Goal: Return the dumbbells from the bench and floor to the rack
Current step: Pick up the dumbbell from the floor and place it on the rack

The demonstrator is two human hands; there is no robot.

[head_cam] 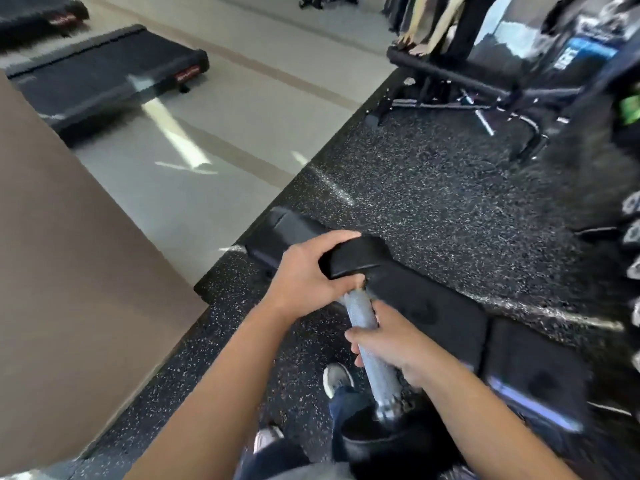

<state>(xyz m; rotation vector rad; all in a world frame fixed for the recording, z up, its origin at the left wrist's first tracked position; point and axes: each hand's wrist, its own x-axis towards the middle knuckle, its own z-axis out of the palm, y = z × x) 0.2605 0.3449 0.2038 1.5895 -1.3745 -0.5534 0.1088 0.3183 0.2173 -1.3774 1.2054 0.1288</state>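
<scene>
I hold one dumbbell (pixel 362 315) in both hands above the black speckled floor. It has a grey knurled handle and black rubber heads. My left hand (pixel 308 275) wraps over the far head. My right hand (pixel 389 344) grips the middle of the handle. The near head hangs low by my legs. The black padded bench (pixel 433 306) lies just beyond and under the dumbbell, running from centre to lower right. At the right edge, the ends of several racked dumbbells (pixel 632 233) show, blurred.
A brown wall or panel (pixel 69 254) fills the left side. Two black treadmill decks (pixel 104 77) sit on the pale floor at top left. Another bench frame (pixel 450 77) and dark equipment stand at top right. My shoes (pixel 337 377) are below the dumbbell.
</scene>
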